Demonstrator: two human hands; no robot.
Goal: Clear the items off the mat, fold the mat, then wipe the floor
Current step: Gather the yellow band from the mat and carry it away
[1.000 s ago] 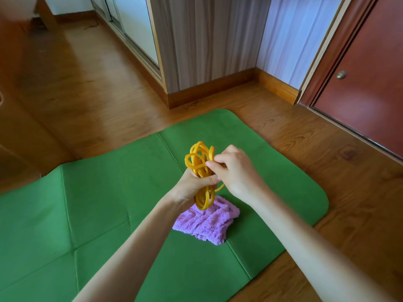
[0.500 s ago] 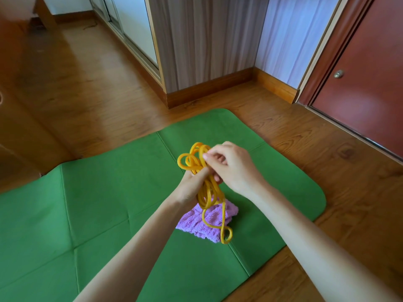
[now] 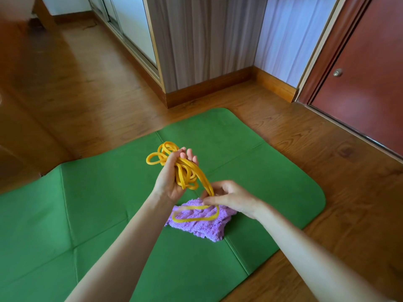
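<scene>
Yellow band (image 3: 185,171) bunched in left hand (image 3: 169,179), strand pinched by right hand (image 3: 229,197).

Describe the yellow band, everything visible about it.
The yellow band is a long, flat, rubbery-looking strip, bright yellow, gathered in a loose tangle of loops. The left hand grips the bundle, raised above the green mat; several loops stick out past the fingers. A doubled strand runs down to the right hand, which pinches it. Below, one blurred loop hangs in front of the purple cloth; contact is unclear.
</scene>
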